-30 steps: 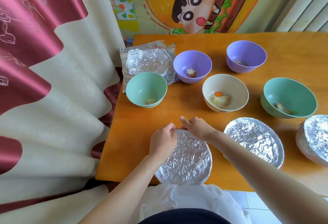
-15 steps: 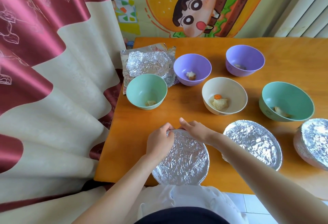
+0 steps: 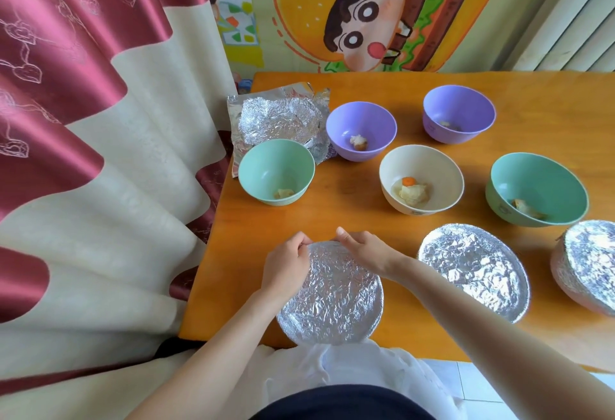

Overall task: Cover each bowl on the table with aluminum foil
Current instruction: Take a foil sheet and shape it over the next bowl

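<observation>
Up at the far rim of the nearest foil-covered bowl (image 3: 336, 306), left hand (image 3: 288, 265) and right hand (image 3: 364, 251) pinched the foil (image 3: 324, 253); I'd crimp gently all round, no tearing.

Checking my feed: the left hand (image 3: 286, 270) and right hand (image 3: 369, 253) are both bare, and so are the forearms, all the way back from the fingers to the frame's edge. Well behind the fingertips there's a white top (image 3: 332, 363), thin and wrinkly, then a dark navy garment (image 3: 346, 403) further back.
</observation>
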Demonstrator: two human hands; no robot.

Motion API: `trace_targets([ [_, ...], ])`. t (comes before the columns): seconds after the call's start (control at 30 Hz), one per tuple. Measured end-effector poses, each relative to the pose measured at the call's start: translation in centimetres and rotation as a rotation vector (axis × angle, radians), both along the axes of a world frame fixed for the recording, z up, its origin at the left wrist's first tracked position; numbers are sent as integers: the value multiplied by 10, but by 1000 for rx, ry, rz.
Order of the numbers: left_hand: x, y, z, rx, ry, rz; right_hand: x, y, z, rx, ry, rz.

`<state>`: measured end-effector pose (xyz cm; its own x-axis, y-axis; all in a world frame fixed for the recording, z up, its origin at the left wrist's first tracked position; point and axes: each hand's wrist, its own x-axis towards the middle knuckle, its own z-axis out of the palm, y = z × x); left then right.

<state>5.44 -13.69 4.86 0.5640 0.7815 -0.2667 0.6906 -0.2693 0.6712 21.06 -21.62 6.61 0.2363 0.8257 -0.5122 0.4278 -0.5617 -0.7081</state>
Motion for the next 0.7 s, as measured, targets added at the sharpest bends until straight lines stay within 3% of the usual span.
trace_targets([
  [0.17,-6,2,-6,-88,-47,2,5,-3,-8,46,38,-70],
  [0.53,-14,4,-6,-105,-131,310,-7,8,-5,121,-74,-21],
  [0.7,-4,-1,-4,-88,-82,125,-5,4,-14,145,-124,-98],
])
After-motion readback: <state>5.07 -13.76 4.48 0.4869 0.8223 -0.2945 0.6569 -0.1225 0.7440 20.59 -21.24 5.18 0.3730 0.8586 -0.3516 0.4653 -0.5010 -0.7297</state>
